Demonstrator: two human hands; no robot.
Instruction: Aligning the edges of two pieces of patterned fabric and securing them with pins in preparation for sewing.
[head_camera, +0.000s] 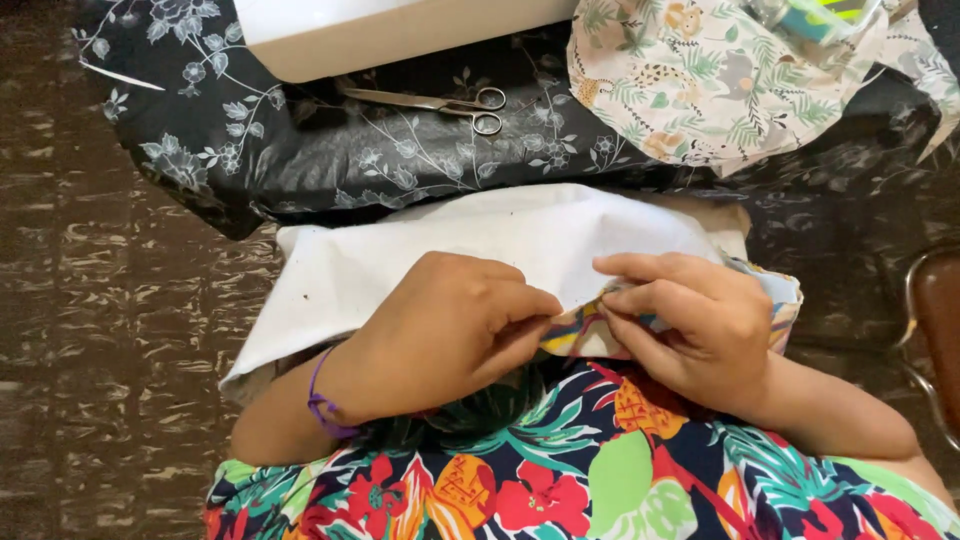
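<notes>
A piece of white cloth (480, 240) with a colourful printed edge lies across my lap. My left hand (445, 330) rests on its near part, fingers pinching the edge where the print shows. My right hand (690, 320) grips the same edge from the right side, fingertips almost touching those of the left. A purple band circles my left wrist. The part of the cloth under both hands is hidden.
Steel scissors (450, 103) lie on a black floral cloth (250, 150) beyond the white piece. A white sewing machine base (380, 35) stands at the back. A round jungle-print fabric piece (700, 80) lies at the back right. A chair edge (935, 320) is at the right.
</notes>
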